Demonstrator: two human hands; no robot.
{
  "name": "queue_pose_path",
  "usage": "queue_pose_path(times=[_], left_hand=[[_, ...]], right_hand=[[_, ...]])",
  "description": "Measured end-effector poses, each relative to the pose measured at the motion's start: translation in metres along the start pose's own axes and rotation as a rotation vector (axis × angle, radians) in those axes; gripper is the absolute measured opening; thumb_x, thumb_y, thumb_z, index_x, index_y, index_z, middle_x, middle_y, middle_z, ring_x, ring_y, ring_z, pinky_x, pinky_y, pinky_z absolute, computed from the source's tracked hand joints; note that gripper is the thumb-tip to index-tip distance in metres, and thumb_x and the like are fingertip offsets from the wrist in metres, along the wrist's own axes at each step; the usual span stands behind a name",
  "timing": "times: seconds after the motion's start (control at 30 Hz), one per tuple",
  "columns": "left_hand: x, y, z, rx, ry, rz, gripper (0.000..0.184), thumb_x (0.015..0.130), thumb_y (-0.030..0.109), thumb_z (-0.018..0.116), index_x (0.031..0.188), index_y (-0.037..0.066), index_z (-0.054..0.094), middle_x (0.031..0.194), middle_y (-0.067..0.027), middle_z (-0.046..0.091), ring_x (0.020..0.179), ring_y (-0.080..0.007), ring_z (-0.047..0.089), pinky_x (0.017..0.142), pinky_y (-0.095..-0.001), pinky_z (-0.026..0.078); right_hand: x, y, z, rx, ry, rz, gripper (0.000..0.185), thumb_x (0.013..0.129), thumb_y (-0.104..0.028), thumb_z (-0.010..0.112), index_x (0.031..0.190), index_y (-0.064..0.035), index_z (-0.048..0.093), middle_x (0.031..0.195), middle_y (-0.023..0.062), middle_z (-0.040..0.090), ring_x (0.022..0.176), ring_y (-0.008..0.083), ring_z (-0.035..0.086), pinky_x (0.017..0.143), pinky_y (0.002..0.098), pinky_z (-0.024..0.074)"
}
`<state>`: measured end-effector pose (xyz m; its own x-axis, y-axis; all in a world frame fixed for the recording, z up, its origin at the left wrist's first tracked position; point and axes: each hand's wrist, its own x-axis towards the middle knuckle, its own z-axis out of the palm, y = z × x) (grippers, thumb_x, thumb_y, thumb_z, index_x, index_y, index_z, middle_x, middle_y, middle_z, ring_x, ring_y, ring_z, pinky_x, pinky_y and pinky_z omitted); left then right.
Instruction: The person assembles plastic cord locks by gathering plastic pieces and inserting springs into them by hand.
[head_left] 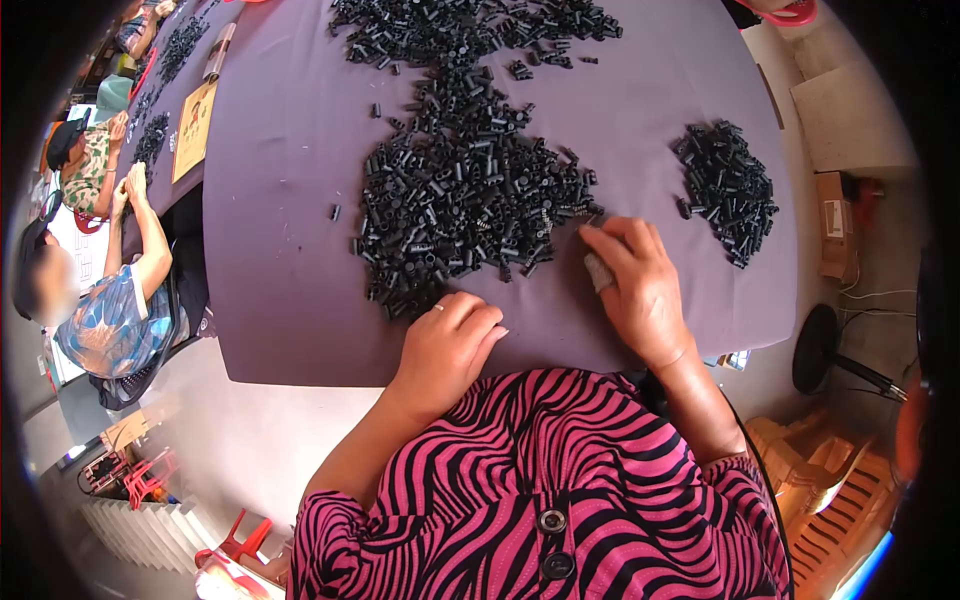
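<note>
Here's the worktop [280, 200], broad and cloth-covered, and up its middle sprawls the main heap [460, 200] of black tubular pieces. Out right, well apart, sits a smaller heap [728, 195]. Right hand [640, 285] at the main heap's right edge, fingertips drawn in; whether they're clamped on a piece, I can't tell. Left hand [445, 350] at the near edge, fingers curled, their grip hidden too. There's a grey wrap [599, 272] on a right-hand digit, one loose piece [335, 212] off left. Looks like picking-out is under way; the next move calls for a neat pinch, freeing one piece from its neighbours.
</note>
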<state>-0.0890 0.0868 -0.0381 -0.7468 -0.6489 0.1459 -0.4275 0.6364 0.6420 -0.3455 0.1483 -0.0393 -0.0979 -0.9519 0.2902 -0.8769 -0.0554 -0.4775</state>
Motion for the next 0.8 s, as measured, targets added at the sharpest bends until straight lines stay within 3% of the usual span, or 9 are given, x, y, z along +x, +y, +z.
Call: queue_pose_path(times=[0.23,0.33,0.43,0.5,0.6,0.7,0.8], left_hand=[[-0.004,0.002,-0.011,0.035,-0.036,0.005,0.019,0.087,0.005,0.078,0.103,0.003,0.069,0.097,-0.0131,0.066,0.083,-0.0334,0.067,0.074,-0.0413,0.055],[-0.006,-0.006,-0.007,-0.082,-0.005,-0.047,0.018,0.089,0.002,0.075,0.105,0.002,0.069,0.098,-0.0125,0.067,0.083,-0.0287,0.068,0.073,-0.0368,0.056],[0.003,0.003,-0.007,-0.414,-0.011,-0.253,0.015,0.091,-0.001,0.073,0.105,0.001,0.068,0.098,-0.0106,0.067,0.083,-0.0217,0.068,0.072,-0.0315,0.055],[0.006,0.001,0.0,-0.358,-0.019,-0.188,0.014,0.092,-0.002,0.072,0.105,0.001,0.068,0.097,-0.0092,0.067,0.083,-0.018,0.067,0.071,-0.0288,0.055],[0.013,0.004,0.003,-0.362,-0.031,-0.141,0.016,0.092,-0.002,0.072,0.107,0.0,0.068,0.098,-0.008,0.067,0.084,-0.0145,0.066,0.071,-0.0268,0.054],[0.013,0.01,0.004,-0.57,-0.049,-0.269,0.016,0.094,-0.003,0.07,0.11,0.0,0.068,0.1,-0.006,0.068,0.086,-0.0112,0.066,0.074,-0.0255,0.055],[0.018,0.015,0.01,-0.815,-0.072,-0.39,0.016,0.097,-0.004,0.068,0.113,-0.002,0.067,0.103,-0.0046,0.069,0.087,-0.009,0.066,0.077,-0.0242,0.055]], right_hand=[[0.017,0.003,0.002,0.046,-0.092,0.066,0.023,0.076,0.002,0.072,0.097,-0.0055,0.066,0.099,0.0103,0.061,0.094,0.0348,0.064,0.078,0.0453,0.0545],[0.018,0.0,-0.001,0.015,-0.124,0.051,0.022,0.077,0.002,0.07,0.096,-0.006,0.063,0.097,0.0105,0.06,0.094,0.0351,0.064,0.077,0.0456,0.0544],[0.022,0.0,-0.005,-0.031,-0.168,0.017,0.023,0.077,0.001,0.069,0.097,-0.0063,0.062,0.096,0.0113,0.059,0.094,0.0354,0.064,0.077,0.0456,0.0545],[0.025,0.002,-0.002,-0.075,-0.192,-0.025,0.023,0.077,0.0,0.069,0.097,-0.0063,0.062,0.096,0.0121,0.059,0.094,0.0357,0.064,0.076,0.0459,0.0546],[0.023,0.001,-0.008,0.031,-0.192,-0.035,0.021,0.079,0.0,0.071,0.098,-0.0049,0.062,0.096,0.0125,0.06,0.09,0.0345,0.065,0.075,0.0438,0.0544],[0.019,-0.01,-0.03,0.535,-0.352,0.151,0.018,0.084,0.002,0.071,0.099,-0.0019,0.062,0.09,0.0096,0.062,0.08,0.0241,0.066,0.072,0.0372,0.0537],[0.011,-0.017,-0.021,0.822,-0.395,0.285,0.013,0.087,0.004,0.069,0.097,0.0002,0.062,0.083,0.006,0.063,0.073,0.014,0.061,0.068,0.0312,0.0512]])
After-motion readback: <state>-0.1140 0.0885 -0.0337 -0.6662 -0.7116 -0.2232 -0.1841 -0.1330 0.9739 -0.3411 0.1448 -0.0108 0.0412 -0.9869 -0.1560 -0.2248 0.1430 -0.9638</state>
